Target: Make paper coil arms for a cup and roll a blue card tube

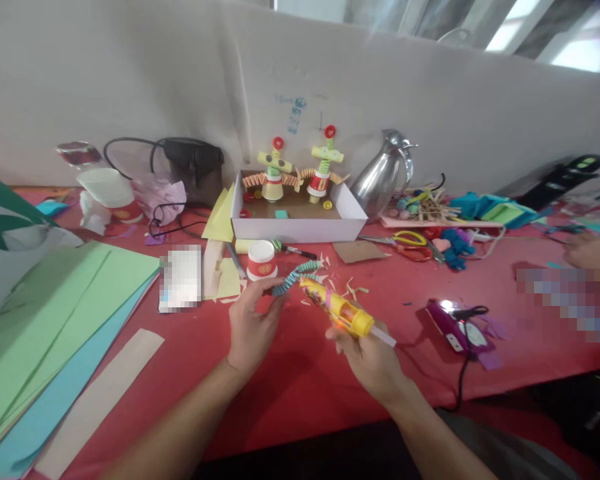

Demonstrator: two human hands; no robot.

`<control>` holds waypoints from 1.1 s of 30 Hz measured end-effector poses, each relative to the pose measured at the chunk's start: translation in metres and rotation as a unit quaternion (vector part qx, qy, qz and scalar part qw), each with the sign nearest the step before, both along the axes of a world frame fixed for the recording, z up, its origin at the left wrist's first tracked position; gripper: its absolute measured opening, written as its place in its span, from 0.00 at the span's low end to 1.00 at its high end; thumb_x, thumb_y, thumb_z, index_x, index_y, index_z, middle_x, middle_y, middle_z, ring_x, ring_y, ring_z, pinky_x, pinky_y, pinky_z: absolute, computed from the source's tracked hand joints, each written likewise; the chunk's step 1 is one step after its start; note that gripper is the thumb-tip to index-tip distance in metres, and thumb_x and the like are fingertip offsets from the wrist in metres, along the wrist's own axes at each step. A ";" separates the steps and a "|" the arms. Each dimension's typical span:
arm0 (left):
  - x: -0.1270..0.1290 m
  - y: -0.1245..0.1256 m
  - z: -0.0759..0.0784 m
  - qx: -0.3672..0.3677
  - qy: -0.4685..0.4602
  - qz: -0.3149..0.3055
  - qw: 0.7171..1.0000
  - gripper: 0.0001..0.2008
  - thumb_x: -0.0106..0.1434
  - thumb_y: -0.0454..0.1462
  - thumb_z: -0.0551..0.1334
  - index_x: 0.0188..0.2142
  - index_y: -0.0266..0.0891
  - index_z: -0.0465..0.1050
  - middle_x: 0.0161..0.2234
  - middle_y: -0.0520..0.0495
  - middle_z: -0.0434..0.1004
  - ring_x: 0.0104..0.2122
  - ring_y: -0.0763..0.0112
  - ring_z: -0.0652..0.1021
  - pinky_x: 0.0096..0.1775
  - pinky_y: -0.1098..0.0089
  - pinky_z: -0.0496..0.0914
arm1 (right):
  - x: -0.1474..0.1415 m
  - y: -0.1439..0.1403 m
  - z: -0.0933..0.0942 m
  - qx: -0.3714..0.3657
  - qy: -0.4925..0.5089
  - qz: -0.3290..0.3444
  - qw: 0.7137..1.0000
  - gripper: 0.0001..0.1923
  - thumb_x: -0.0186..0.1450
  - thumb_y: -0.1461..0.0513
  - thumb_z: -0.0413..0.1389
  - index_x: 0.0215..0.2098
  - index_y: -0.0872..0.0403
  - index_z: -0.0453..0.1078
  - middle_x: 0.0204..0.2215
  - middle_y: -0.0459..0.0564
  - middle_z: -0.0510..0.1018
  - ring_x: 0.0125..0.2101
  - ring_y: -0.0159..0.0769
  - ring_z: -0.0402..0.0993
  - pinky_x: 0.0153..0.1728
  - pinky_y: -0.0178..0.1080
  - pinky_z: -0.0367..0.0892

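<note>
My right hand grips a yellow glue gun, its nozzle pointing up-left toward a folded teal paper spring. My left hand pinches the near end of that spring just above the red tablecloth. A small red-and-white paper cup stands right behind the spring. Paper scraps lie scattered around the nozzle.
A white box holds two paper-cup figures. A steel jug, scissors and craft bits sit at right, a purple device with a cable nearer. Green and blue paper sheets lie left. Another person's hand is far right.
</note>
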State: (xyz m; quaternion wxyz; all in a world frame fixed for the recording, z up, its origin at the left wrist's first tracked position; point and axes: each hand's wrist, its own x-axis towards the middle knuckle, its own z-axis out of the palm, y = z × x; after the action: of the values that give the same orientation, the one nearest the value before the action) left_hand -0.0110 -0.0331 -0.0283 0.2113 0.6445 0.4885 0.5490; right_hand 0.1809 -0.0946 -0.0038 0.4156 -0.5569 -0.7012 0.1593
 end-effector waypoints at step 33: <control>0.002 0.009 0.001 -0.204 -0.361 -0.146 0.898 0.13 0.53 0.36 0.72 0.40 0.45 0.79 0.39 0.50 0.81 0.41 0.71 0.77 0.43 0.72 0.71 | 0.075 0.034 0.006 -0.046 -0.300 -0.044 0.952 0.19 0.67 0.62 0.54 0.56 0.53 0.67 0.60 0.60 0.67 0.59 0.56 0.65 0.55 0.57 0.64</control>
State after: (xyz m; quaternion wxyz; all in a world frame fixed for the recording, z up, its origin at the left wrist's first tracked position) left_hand -0.0095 -0.0239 -0.0273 0.5775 0.4088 0.3803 0.5956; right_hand 0.2562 -0.0609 0.0022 0.1664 -0.6279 -0.7603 -0.0019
